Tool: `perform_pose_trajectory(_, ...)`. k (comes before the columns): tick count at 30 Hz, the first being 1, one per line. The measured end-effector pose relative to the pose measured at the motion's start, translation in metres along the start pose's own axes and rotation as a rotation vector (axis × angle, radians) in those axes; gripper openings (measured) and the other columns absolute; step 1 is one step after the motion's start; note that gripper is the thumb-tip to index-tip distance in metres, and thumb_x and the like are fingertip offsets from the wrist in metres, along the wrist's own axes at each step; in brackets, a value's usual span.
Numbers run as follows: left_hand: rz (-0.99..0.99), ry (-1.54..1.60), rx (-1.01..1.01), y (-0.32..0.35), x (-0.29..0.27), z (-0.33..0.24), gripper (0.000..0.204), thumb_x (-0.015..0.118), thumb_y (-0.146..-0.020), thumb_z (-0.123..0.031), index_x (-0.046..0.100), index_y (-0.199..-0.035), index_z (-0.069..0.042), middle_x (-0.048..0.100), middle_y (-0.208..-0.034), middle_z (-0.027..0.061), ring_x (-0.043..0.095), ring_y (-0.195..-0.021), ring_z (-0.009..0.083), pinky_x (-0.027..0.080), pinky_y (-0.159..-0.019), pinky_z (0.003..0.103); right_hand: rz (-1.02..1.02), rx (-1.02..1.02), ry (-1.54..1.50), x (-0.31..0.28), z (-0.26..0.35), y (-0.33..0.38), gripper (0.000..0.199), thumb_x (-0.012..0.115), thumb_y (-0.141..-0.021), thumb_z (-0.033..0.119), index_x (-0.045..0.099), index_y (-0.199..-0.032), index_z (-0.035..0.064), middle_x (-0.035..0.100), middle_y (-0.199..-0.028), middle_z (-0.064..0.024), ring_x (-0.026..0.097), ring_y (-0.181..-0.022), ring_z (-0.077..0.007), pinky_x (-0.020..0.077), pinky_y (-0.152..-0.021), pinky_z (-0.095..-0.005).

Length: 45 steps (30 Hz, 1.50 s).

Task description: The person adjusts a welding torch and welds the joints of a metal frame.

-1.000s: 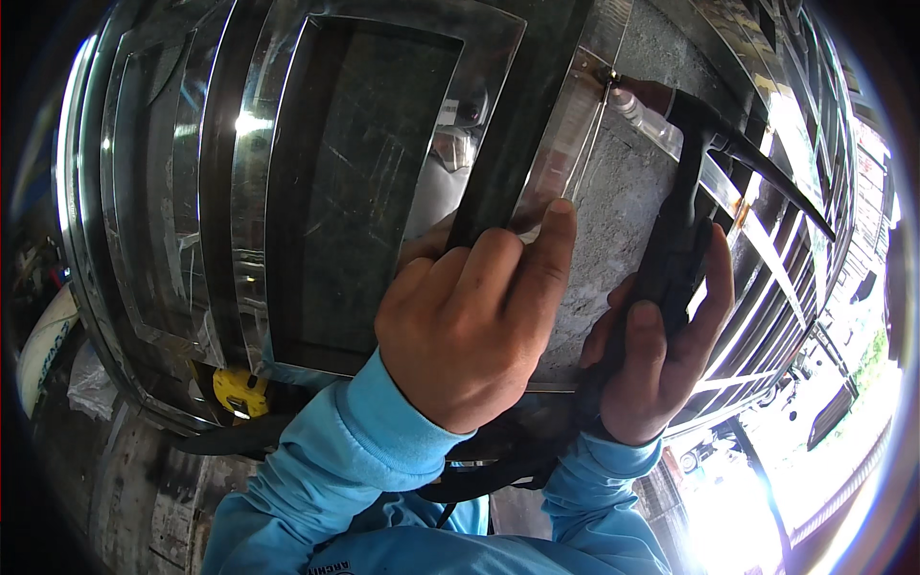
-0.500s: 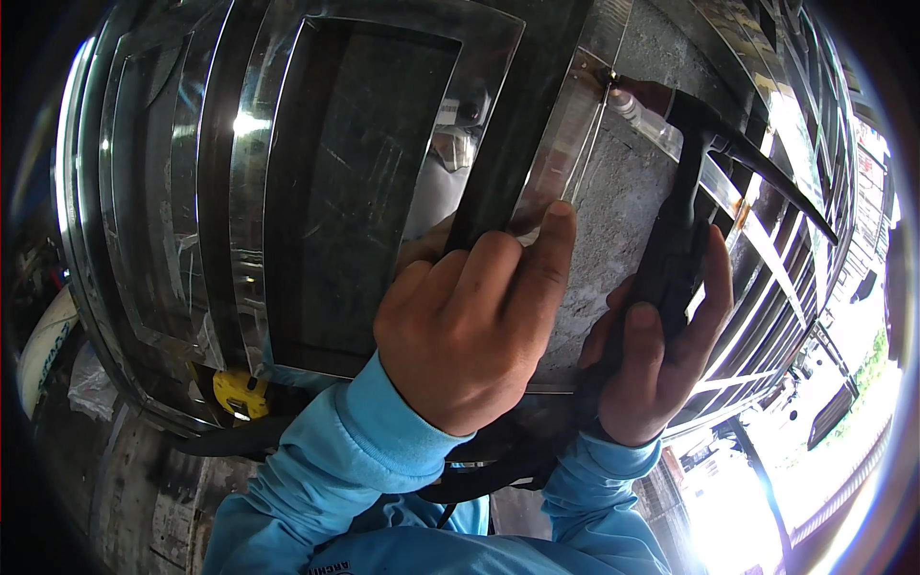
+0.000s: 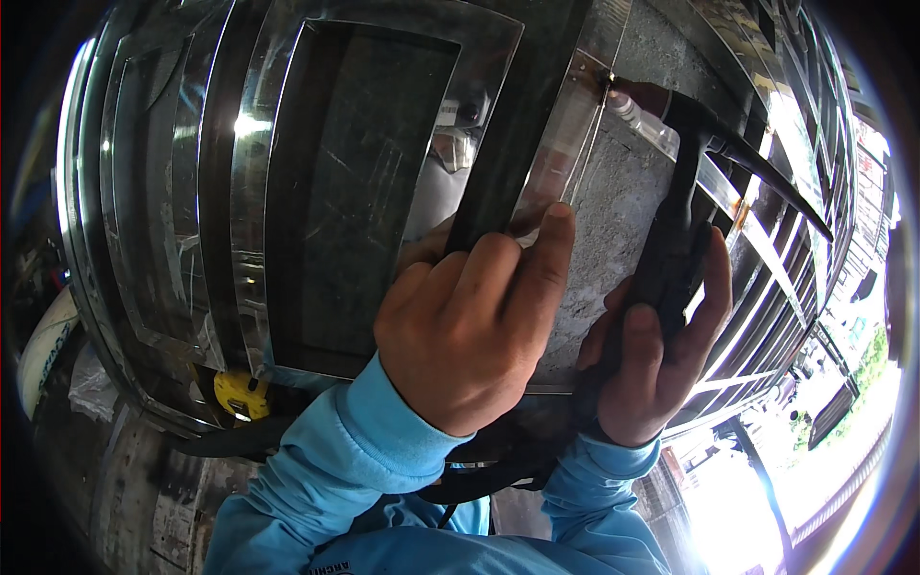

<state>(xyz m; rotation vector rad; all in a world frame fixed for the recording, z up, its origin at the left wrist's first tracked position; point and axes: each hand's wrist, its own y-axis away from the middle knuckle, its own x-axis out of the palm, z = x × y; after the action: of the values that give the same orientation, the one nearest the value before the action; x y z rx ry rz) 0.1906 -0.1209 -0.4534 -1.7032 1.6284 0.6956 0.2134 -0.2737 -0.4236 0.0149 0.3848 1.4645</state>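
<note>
My left hand (image 3: 474, 331) is curled around a dark upright bar (image 3: 513, 134) of a polished steel frame (image 3: 278, 192), with its forefinger lying up along a shiny flat strip (image 3: 575, 134). My right hand (image 3: 661, 359) grips the black handle of a welding torch (image 3: 676, 240). The torch's head (image 3: 661, 101) points left, and its tip touches the top corner of the shiny strip. Both sleeves are light blue. A grey concrete face (image 3: 613, 211) shows between the two hands.
A yellow tape measure (image 3: 240, 393) lies below the frame at the lower left. Curved polished steel bands (image 3: 134, 192) run down the left side. A metal grille (image 3: 767, 240) of slanted bars stands to the right, with a bright street beyond it.
</note>
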Motion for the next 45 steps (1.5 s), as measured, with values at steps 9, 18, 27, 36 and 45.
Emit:
perform_pose_trajectory(9, -0.011, -0.012, 0.008, -0.0002, 0.0007, 0.0001, 0.06, 0.075, -0.076, 0.0, 0.069, -0.136, -0.004, 0.054, -0.079, 0.0027, 0.059, -0.06, 0.016, 0.046, -0.053, 0.032, -0.008, 0.025, 0.021, 0.001, -0.0012, 0.001, 0.074, 0.052, -0.095, 0.006, 0.022, -0.162, 0.0045, 0.066, -0.086, -0.0119, 0.058, -0.052, -0.0094, 0.0428, -0.045, -0.0221)
perform_pose_trajectory(18, 0.0, -0.02, 0.013, 0.001, 0.0001, 0.0014, 0.061, 0.075, -0.075, 0.001, 0.069, -0.136, -0.004, 0.055, -0.079, 0.0027, 0.059, -0.06, 0.016, 0.047, -0.053, 0.033, -0.023, 0.002, -0.01, 0.0048, -0.0014, -0.0002, 0.074, 0.053, -0.095, 0.008, 0.022, -0.162, 0.0047, 0.066, -0.085, -0.011, 0.057, -0.051, -0.009, 0.0429, -0.044, -0.0223)
perform_pose_trajectory(27, 0.0, -0.001, -0.006, 0.0002, -0.0002, -0.0005, 0.064, 0.075, -0.073, 0.0, 0.068, -0.137, -0.004, 0.056, -0.081, 0.0035, 0.061, -0.062, 0.0174, 0.048, -0.054, 0.033, -0.034, 0.017, 0.01, 0.0048, 0.0008, -0.0014, 0.074, 0.053, -0.095, 0.007, 0.023, -0.162, 0.0046, 0.065, -0.084, -0.0109, 0.057, -0.052, -0.0091, 0.0429, -0.045, -0.0219)
perform_pose_trajectory(36, -0.002, 0.004, -0.012, 0.0013, -0.0006, 0.0004, 0.06, 0.074, -0.075, 0.0, 0.069, -0.135, -0.003, 0.058, -0.082, 0.0043, 0.062, -0.063, 0.018, 0.048, -0.054, 0.033, -0.023, -0.004, -0.025, 0.0047, -0.0014, -0.0002, 0.075, 0.056, -0.097, 0.013, 0.02, -0.163, 0.0046, 0.065, -0.081, -0.0117, 0.057, -0.05, -0.0101, 0.0417, -0.045, -0.0221)
perform_pose_trajectory(45, 0.017, -0.013, 0.009, 0.0, -0.0024, 0.0001, 0.059, 0.073, -0.076, 0.001, 0.069, -0.135, -0.001, 0.058, -0.082, 0.005, 0.064, -0.065, 0.0174, 0.049, -0.054, 0.032, -0.105, -0.133, 0.067, 0.0041, 0.0038, 0.0006, 0.077, 0.059, -0.1, 0.023, 0.017, -0.162, 0.0043, 0.063, -0.073, -0.0128, 0.057, -0.049, -0.0114, 0.0414, -0.045, -0.0231)
